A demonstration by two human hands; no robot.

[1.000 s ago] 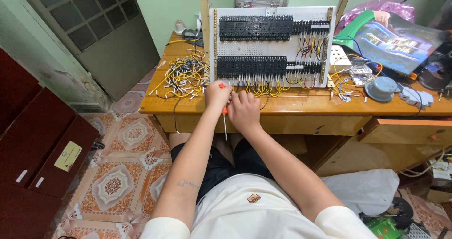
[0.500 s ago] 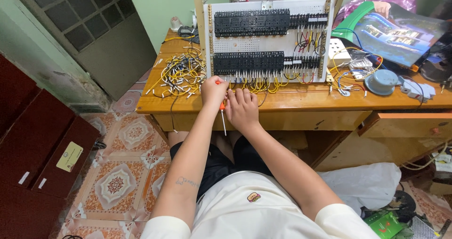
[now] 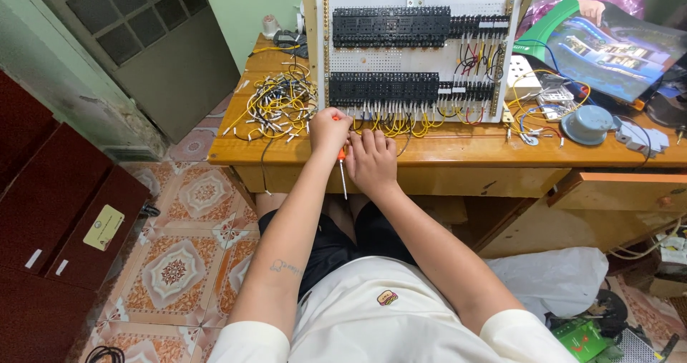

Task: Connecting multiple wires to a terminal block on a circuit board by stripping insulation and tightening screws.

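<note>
At the front edge of the wooden desk (image 3: pixel 458 152), both hands are set close together below a white perforated wiring panel (image 3: pixel 415 59) that stands upright against the wall. The left hand (image 3: pixel 329 130) is closed around an orange-handled screwdriver (image 3: pixel 342 164), whose thin metal shaft hangs down past the desk edge with the tip pointing at the floor. The right hand (image 3: pixel 371 161) lies just beside it, fingers curled loosely towards the yellow wires (image 3: pixel 401 123) that loop out beneath the lower row of black terminal blocks (image 3: pixel 383 90); whether a wire is actually pinched cannot be told.

The screwdriver is judged light and rigid, best held by its handle, as it is now; the narrow shaft would be slippery. The yellow wires look thin and springy, easily bent, and are best taken near their ferruled ends rather than mid-loop.

A loose heap of cut wires (image 3: pixel 275 105) lies on the desk to the left of the panel, and a round grey-blue device (image 3: pixel 587 125) sits well to the right.
</note>
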